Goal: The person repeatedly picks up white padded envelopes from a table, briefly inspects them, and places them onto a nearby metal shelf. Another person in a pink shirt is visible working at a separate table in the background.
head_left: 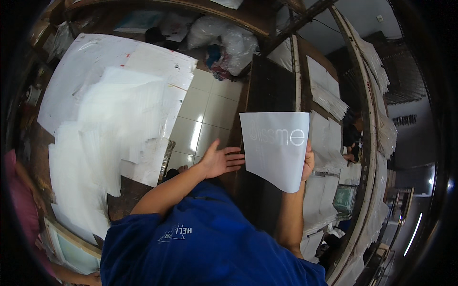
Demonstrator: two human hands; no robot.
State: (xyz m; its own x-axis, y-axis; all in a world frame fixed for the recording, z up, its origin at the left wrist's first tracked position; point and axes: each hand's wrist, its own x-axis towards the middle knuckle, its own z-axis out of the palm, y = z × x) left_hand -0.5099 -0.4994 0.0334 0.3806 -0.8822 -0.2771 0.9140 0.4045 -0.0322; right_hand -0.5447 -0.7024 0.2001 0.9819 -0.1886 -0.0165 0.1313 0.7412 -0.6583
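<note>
A glossy white sheet [271,155] with pale shiny lettering hangs in front of me, its lower edge curling. My right hand [309,162] grips it at the right edge, with most of the fingers hidden behind it. Just off the sheet's left edge, my left hand [222,161] is open, its fingers stretched and spread; whether the fingertips touch the sheet I cannot tell. Behind the sheet is a dark brown bench surface [271,83].
At left, many thin white sheets [109,119] lie fanned over a white board [71,78]. Racks at right carry more white sheets [327,90]. Clear plastic bags [224,35] lie beyond the tiled floor [202,107]. Another person's pink sleeve [21,200] shows at far left.
</note>
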